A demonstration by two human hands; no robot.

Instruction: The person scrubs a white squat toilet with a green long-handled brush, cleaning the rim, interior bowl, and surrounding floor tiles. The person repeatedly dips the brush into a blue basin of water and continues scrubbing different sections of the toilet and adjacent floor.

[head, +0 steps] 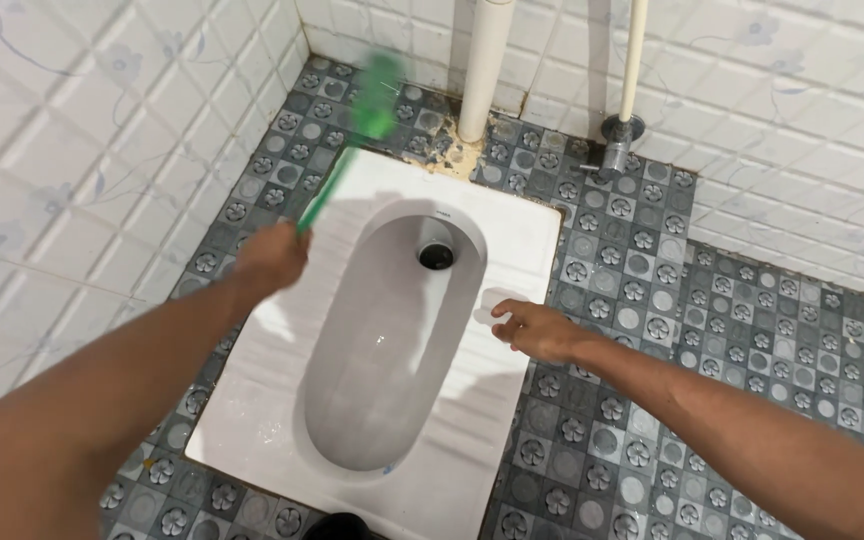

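A white squat toilet pan [512, 250] is set into a grey patterned tile floor, with its drain hole [436, 256] toward the far end. My left hand [270, 258] grips the handle of a green toilet brush [374, 98], whose blurred head is raised over the floor tiles beyond the pan's far left corner. My right hand [537, 328] hovers over the pan's right footrest with fingers loosely curled and nothing in it. A small white patch [492, 303] lies on the footrest just beyond its fingers.
White wall tiles with a faint blue flower print enclose the left and back. A white drain pipe [482, 70] and a thinner pipe with a grey valve [620, 135] stand against the back wall. Grey patterned floor tiles [752, 330] stretch to the right.
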